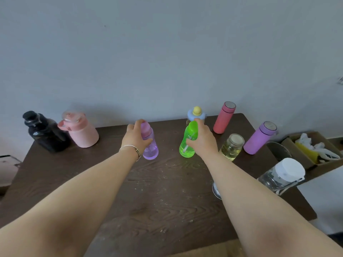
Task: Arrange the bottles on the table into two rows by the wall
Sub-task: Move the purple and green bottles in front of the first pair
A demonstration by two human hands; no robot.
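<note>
My left hand [135,136] grips a clear purple bottle [151,149] standing mid-table. My right hand [203,140] holds a green bottle [187,147] just to its right. By the wall at the left stand a black jug [45,133] and a pink jug [80,129]. Behind my right hand is a bottle with a blue lid and yellow knob [196,113]. A red flask [224,117], a purple flask [259,138] and a glass jar with yellowish liquid [232,147] stand at the right. A clear bottle with a white cap [282,175] sits near the right edge.
The dark wooden table [163,197] meets a grey wall at the back. A cardboard box [315,151] with plastic bags sits past the right edge. A clear object [216,190] shows partly beneath my right forearm.
</note>
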